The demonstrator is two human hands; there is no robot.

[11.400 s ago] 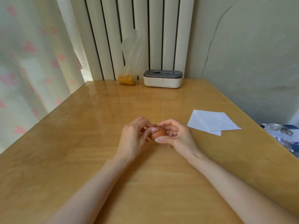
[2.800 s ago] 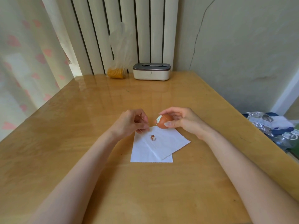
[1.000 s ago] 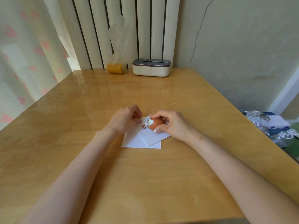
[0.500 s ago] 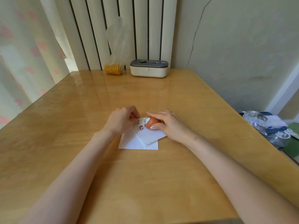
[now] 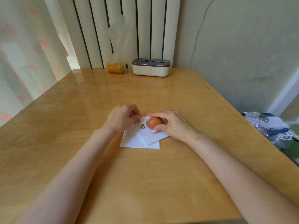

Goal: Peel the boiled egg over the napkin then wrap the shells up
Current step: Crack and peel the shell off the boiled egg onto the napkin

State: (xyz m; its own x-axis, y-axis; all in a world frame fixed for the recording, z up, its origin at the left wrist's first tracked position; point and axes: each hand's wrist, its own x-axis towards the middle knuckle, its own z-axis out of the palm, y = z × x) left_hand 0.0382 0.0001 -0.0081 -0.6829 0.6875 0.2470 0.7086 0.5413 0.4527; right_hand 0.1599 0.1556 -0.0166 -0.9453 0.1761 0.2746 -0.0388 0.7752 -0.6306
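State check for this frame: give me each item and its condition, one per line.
egg: mostly shelled still, gripped in right hand
left hand: fingers pinched above napkin
napkin: unfolded, flat on table
shell bits: lying on napkin
lidded box: closed
plastic bag: upright against radiator

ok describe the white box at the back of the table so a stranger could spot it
Follow the wooden table to its far edge, against the ribbed radiator. The lidded box sits there, right of a clear bag holding something yellow. It alone is cream, rounded, with a dark lid.
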